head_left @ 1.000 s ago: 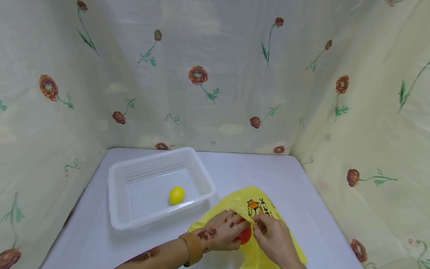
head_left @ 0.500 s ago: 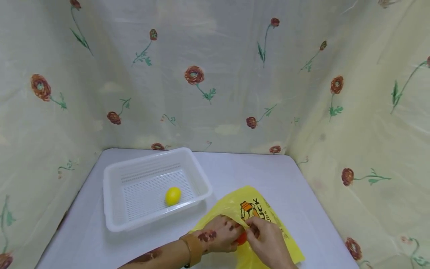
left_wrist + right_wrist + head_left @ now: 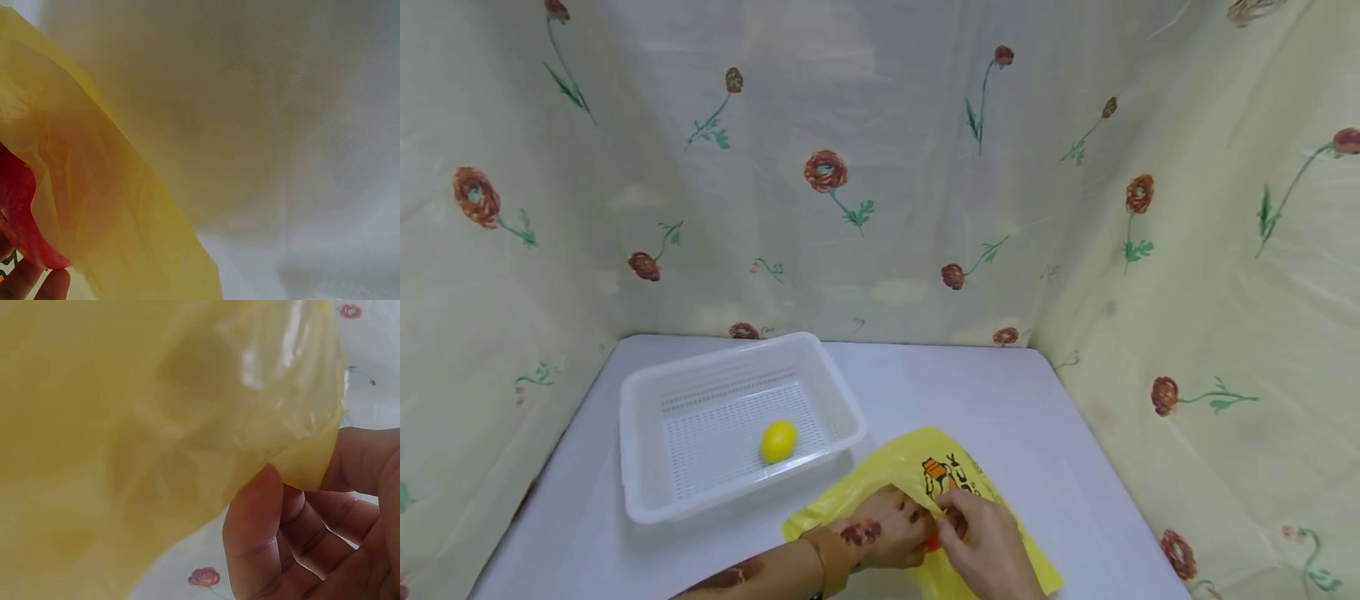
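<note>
My left hand (image 3: 887, 529) grips a smooth red round object (image 3: 22, 231) at the mouth of a yellow plastic bag (image 3: 887, 462). The fingers and the object are partly inside it, under the bag's upper layer. In the head view only a small red patch shows between the hands. My right hand (image 3: 988, 542) pinches the bag's rim between thumb and finger and lifts it beside the left knuckles. The right wrist view shows this pinch on the thin, see-through film. Black and orange print marks the bag's top face.
A white plastic basket (image 3: 643, 492) with a slotted floor stands at the left, holding a lemon (image 3: 778, 442). The white table (image 3: 970, 392) is enclosed by flower-patterned sheeting (image 3: 880, 208) at the back and both sides.
My left hand has gone further under the bag's rim with the red object, which shows less now. The bag and my right hand have shifted left, and the head view has turned slightly.
</note>
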Motion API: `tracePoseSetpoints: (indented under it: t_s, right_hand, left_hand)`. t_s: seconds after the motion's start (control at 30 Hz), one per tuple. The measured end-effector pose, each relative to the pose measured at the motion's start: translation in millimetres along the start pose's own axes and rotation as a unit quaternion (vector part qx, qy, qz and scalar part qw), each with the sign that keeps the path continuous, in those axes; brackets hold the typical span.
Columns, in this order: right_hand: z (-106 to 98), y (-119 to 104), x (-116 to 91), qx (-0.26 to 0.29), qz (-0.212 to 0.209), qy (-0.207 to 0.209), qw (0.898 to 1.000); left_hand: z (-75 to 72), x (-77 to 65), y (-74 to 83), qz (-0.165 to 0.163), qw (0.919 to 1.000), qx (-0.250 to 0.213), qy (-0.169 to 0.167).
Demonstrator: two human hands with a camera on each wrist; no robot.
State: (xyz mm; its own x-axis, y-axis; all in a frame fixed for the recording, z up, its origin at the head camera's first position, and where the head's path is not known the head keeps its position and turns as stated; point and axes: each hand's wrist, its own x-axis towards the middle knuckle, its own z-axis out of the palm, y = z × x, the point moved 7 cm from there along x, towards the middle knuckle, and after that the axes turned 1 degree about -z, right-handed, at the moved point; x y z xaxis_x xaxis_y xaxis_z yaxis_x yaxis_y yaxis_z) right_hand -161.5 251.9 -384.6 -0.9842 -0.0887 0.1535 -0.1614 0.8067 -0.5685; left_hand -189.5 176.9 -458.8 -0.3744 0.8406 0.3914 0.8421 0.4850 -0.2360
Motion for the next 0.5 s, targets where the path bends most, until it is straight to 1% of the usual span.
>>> tracePoseSetpoints:
  t_s: [0.03, 0.1, 0.2, 0.27, 0.37, 0.4, 0.5]
  right_hand:
    - [0.3, 0.0, -0.5, 0.001, -0.004, 0.001, 1.000]
    - [1.2, 0.5, -1.3, 0.007, -0.009, -0.002, 1.000]
    - [1.8, 1.9, -2.2, 0.012, -0.010, -0.009, 1.000]
    - [2.1, 2.7, -2.6, 0.014, -0.007, -0.014, 1.000]
    - [2.9, 2.2, -3.4, 0.020, -0.009, -0.019, 1.000]
    - [3.5, 1.6, -4.0, 0.022, -0.011, -0.021, 0.999]
    - [5.1, -0.4, -5.6, 0.033, -0.020, -0.024, 0.999]
  left_hand:
    - [0.5, 0.2, 0.7, 0.001, 1.0000, 0.003, 0.005]
    - [2.1, 0.5, 2.0, 0.003, 1.0000, 0.008, 0.004]
    - [6.1, 3.9, 2.4, 0.000, 0.9998, 0.001, -0.021]
    - [11.5, 5.4, 2.0, -0.010, 0.9983, -0.005, -0.057]
    - [21.2, 7.0, 1.3, -0.031, 0.9926, -0.022, -0.115]
    - [24.2, 7.0, 1.4, -0.037, 0.9905, -0.023, -0.130]
    - [33.0, 6.7, 2.7, -0.052, 0.9831, -0.048, -0.169]
